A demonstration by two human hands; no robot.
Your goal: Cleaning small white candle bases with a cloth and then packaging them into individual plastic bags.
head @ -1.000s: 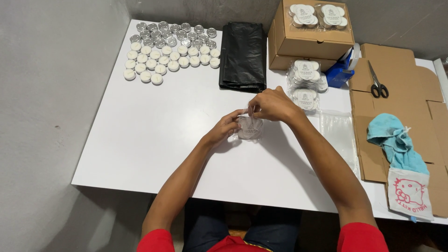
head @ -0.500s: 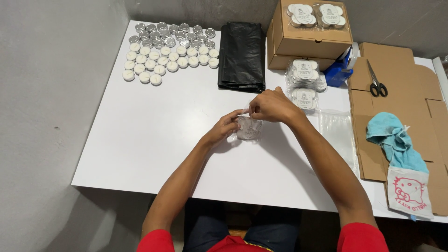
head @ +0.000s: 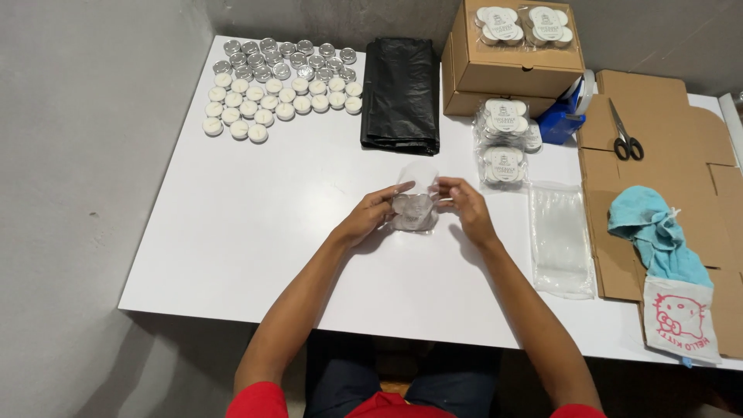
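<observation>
Both my hands hold a small clear plastic bag [head: 416, 203] with round tealight candles inside, just above the white table [head: 255, 232]. My left hand [head: 373, 213] grips the bag's left side, thumb and fingers pinched on it. My right hand [head: 466, 207] grips its right side. The bag's open top flap stands up between my hands. A pile of filled, labelled bags [head: 503, 143] lies just beyond my right hand.
Several loose tealights [head: 279, 89] sit in rows at the far left. A folded black plastic bag [head: 400, 93], cardboard boxes [head: 515, 66], a stack of empty clear bags [head: 559, 236], scissors [head: 624, 138] on flat cardboard, a blue tape dispenser [head: 563, 116] and a blue cloth [head: 658, 232] lie around.
My right hand has come down from over the bag to its right side. The bag now lies lower between both hands, its flap standing up.
</observation>
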